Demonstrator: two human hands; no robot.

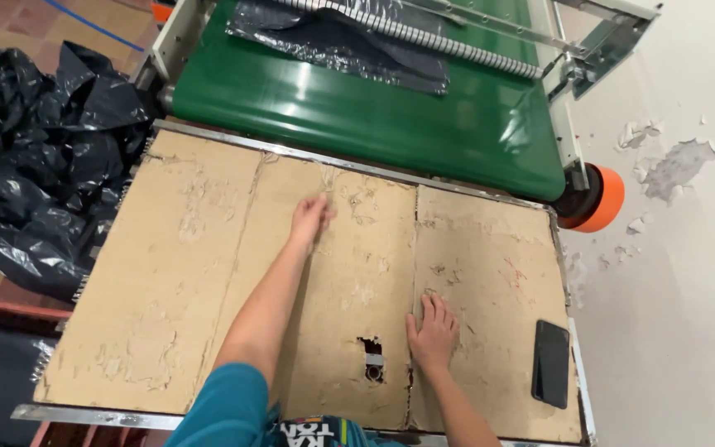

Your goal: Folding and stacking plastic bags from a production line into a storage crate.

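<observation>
While the left hand [309,218] reaches mid-frame and the right hand [433,333] presses lower centre, both open, flat and empty on the worn cardboard sheet [167,281], even palm pressure appears advisable.

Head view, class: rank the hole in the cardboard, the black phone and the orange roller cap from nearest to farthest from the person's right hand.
From the right hand:
1. Hole in the cardboard, just to its left.
2. Black phone, to its right, near the table edge.
3. Orange roller cap, far up-right by the green belt.
</observation>
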